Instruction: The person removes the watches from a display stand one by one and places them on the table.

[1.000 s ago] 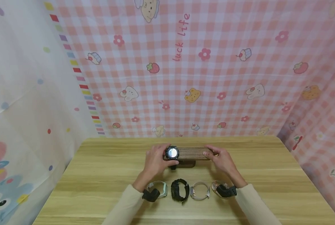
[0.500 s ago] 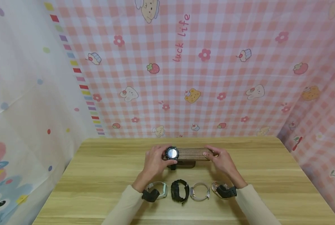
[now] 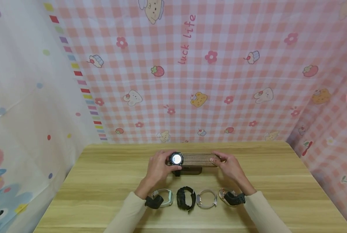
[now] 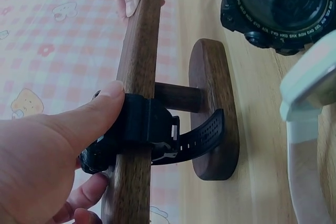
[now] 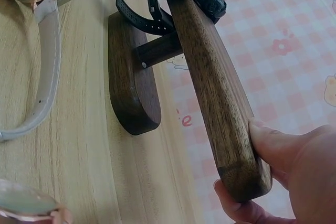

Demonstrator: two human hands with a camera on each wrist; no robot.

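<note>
A dark wooden watch stand point(image 3: 192, 171) stands on the table, its horizontal bar point(image 5: 212, 87) raised on a post above an oval base point(image 4: 215, 129). Around the bar's left part sits a black digital watch point(image 3: 176, 159); in the left wrist view its perforated strap end point(image 4: 202, 137) hangs free of the buckle. My left hand point(image 3: 158, 166) holds this watch, thumb pressing near the strap and fingers on the far side. My right hand point(image 3: 227, 164) grips the bar's right end between thumb and fingers. The bar's left end is mostly behind my left hand.
In front of the stand lie a pale mint watch point(image 3: 169, 197), a black sports watch point(image 3: 186, 198), a beige-strapped watch point(image 3: 207, 198) and a rose-gold watch point(image 3: 222, 193). Wrist cameras partly cover the outer two. A checked pink curtain point(image 3: 190, 81) hangs behind the table point(image 3: 103, 181).
My left hand and the black watch have crept slightly left along the bar. My right hand keeps its hold on the other end, and the watches in front stay put.
</note>
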